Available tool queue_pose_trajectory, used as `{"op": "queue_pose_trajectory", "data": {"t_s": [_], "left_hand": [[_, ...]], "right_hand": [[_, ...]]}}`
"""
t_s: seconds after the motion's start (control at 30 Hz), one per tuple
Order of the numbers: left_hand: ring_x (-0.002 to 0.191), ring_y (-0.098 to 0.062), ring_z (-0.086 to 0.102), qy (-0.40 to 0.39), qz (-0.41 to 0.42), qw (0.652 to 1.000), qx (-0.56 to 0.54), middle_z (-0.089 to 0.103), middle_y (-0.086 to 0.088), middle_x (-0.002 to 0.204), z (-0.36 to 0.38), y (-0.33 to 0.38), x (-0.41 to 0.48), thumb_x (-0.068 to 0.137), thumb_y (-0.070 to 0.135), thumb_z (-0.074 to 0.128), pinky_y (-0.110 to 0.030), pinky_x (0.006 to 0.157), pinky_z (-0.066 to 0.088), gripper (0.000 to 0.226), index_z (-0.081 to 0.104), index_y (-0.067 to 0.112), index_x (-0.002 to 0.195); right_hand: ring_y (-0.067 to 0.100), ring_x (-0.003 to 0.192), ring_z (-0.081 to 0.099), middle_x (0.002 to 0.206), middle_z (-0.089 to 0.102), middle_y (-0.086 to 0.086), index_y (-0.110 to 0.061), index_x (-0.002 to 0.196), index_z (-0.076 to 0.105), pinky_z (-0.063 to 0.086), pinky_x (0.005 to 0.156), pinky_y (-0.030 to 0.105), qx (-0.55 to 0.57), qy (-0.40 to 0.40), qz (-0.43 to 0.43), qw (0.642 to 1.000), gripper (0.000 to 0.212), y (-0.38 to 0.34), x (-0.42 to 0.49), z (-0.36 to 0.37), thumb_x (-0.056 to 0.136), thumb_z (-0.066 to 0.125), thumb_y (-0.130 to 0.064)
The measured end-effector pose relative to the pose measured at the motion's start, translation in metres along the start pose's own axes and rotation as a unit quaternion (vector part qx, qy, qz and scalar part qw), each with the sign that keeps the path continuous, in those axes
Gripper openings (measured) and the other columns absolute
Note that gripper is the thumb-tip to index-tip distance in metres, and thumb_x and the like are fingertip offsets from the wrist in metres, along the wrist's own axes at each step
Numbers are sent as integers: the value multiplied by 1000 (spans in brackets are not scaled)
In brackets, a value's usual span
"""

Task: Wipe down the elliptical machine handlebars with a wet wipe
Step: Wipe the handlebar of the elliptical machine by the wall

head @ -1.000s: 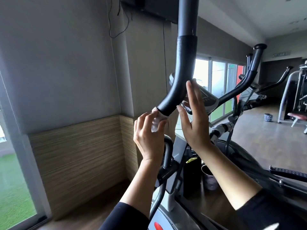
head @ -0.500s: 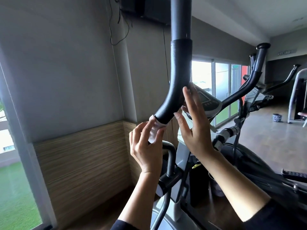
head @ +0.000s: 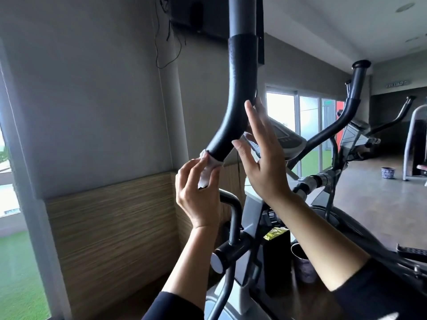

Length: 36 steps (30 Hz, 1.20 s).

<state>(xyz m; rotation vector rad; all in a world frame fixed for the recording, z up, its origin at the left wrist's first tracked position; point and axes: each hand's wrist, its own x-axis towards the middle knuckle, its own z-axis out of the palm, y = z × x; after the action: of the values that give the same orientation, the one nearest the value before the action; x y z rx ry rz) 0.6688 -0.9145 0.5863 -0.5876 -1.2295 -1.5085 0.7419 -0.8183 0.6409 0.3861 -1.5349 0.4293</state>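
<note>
A black foam-covered handlebar (head: 238, 100) of the elliptical runs down from the top of the view and bends toward the lower left. My left hand (head: 198, 197) holds a white wet wipe (head: 208, 168) wrapped round the lower end of the foam grip. My right hand (head: 261, 158) is raised beside the bend with fingers straight, its fingertips close to the bar's right side. The machine's other handlebar (head: 349, 105) rises further right.
The console (head: 282, 137) sits behind my right hand. A short fixed handle (head: 233, 218) and a cup (head: 302, 264) lie below. A wall (head: 92, 112) stands close on the left. More gym machines (head: 416, 139) stand at the right.
The view has shifted so the handlebar sits more upright. My left hand with the wipe stays at the grip's lower end; my right hand stays open beside the bend.
</note>
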Motion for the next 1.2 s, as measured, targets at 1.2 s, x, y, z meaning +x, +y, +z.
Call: {"op": "queue_pose_trajectory", "data": {"t_s": [1.2], "left_hand": [[87, 3, 65, -365, -97, 870, -318, 73, 12, 98, -1, -1, 89, 85, 22, 71, -15, 75, 50, 23, 73, 21, 108]], "right_hand": [[5, 142, 27, 152, 30, 18, -2, 144, 29, 30, 108, 12, -196, 83, 95, 973, 49, -49, 3, 28, 98, 47, -7]]}}
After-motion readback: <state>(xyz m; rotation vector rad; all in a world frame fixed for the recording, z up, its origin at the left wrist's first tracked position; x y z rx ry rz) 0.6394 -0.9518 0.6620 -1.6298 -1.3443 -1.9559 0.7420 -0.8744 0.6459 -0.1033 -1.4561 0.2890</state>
